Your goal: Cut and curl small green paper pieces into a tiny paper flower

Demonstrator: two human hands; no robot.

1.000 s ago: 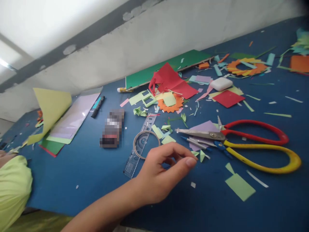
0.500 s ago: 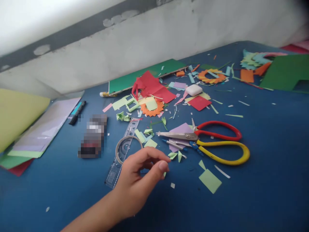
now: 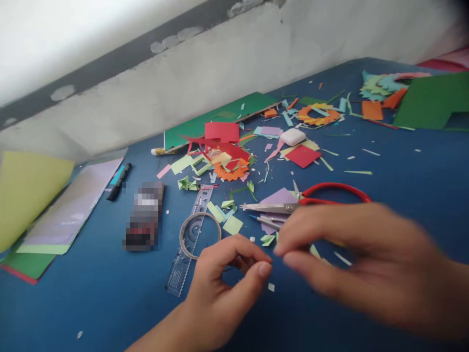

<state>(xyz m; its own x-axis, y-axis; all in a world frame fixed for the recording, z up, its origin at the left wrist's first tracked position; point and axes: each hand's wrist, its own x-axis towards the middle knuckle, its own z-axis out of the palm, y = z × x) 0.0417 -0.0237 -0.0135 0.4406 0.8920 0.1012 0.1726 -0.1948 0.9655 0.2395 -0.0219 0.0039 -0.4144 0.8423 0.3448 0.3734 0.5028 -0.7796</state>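
Right hand (image 3: 370,264) has entered opposite the left hand (image 3: 223,293); each thumb nears its forefinger, but any grip cannot be told. Scissors (image 3: 276,209) lie beyond the right fingers, partly hidden by that hand.

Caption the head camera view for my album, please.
Left fingers and right fingers nearly meet over a blue table, near scissors and paper scraps.
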